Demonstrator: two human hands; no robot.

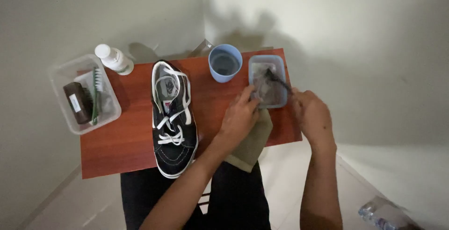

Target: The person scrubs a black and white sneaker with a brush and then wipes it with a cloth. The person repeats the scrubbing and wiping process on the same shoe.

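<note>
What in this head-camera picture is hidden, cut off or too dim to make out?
- Contents of the small clear tub: dim and murky, partly behind both hands.
- Right hand fingers: turned away, so the grip on the dark brush is unclear.
- Olive cloth: its top lies under the left hand.
- Plastic bottle: cut off by the bottom edge.
- Blue cup: its contents are too dark to tell.
</note>
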